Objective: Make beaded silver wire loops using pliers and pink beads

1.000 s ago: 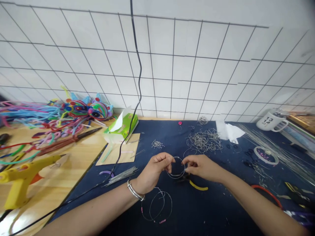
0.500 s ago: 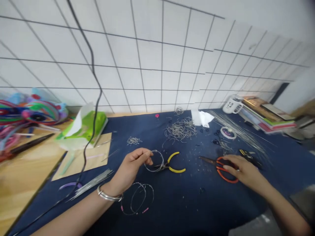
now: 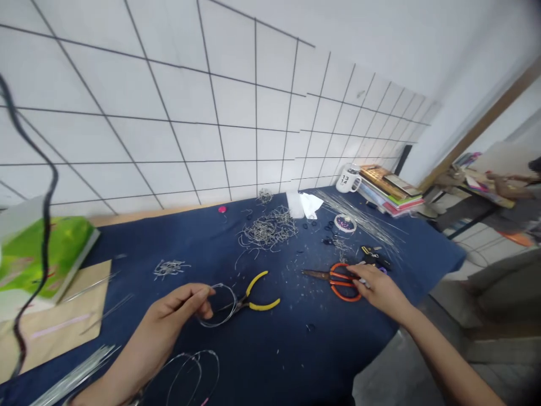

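Note:
My left hand (image 3: 180, 313) pinches a thin silvery wire ring (image 3: 231, 316) between thumb and fingers. Just right of it, pliers with yellow handles (image 3: 264, 305) lie spread on the cloth, their jaws partly behind the ring. My right hand (image 3: 380, 287) has its fingers closed over the handle loops of orange-handled scissors (image 3: 340, 282), which lie with dark blades pointing left. A small silvery piece (image 3: 364, 283) shows at these fingers; I cannot make out what it is. More wire rings (image 3: 198, 375) with pink bits lie below my left hand.
On the dark blue cloth (image 3: 270, 349) are a tangled wire heap (image 3: 268, 228), a smaller wire pile (image 3: 169, 268), long straight wires (image 3: 363, 217) and a round bead dish (image 3: 345, 223). A mug (image 3: 347, 179) and stacked books (image 3: 391, 192) stand back right. A black cable (image 3: 48, 197) hangs left.
The view has turned right, so everything sits further left. My left hand still holds the wire ring; my right hand stays at the scissors, which keep their place beside the pliers.

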The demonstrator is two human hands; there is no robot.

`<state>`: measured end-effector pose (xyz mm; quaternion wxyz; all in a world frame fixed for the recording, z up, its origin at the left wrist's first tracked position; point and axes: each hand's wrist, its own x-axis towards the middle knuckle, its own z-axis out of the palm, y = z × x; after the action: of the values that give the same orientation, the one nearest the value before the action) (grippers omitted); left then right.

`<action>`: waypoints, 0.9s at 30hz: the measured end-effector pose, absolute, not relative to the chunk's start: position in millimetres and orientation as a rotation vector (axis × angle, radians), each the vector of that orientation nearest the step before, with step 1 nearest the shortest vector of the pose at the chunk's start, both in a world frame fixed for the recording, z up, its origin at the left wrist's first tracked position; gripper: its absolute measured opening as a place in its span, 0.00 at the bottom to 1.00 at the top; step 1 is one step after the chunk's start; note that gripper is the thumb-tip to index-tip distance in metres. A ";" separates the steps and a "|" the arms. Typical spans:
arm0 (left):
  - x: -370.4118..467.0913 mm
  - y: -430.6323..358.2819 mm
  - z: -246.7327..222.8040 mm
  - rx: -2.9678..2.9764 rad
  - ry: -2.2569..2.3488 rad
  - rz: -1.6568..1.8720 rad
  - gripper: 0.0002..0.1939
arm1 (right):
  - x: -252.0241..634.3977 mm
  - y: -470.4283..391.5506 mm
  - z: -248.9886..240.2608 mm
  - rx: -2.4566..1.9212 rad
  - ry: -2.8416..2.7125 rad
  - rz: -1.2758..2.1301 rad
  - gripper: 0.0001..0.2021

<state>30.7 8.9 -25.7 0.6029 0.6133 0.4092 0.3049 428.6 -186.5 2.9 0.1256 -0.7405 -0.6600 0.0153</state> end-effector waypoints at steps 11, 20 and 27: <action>39.2 5.4 -9.4 1.513 0.939 0.742 0.11 | 421.9 -174.2 -18.8 -2.105 -2.212 0.018 0.24; 57.7 3.2 13.2 1.708 0.963 0.757 0.11 | 358.6 -157.9 7.8 -1.980 -1.687 0.668 0.24; 106.3 -2.7 36.3 1.819 0.935 0.855 0.10 | 286.6 -137.0 36.0 -1.296 -1.284 1.526 0.18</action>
<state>106.3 -2.7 36.3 0.4461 0.7344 0.3774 0.3453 286.6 -137.0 36.0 0.3724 -0.5056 -0.5011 0.5955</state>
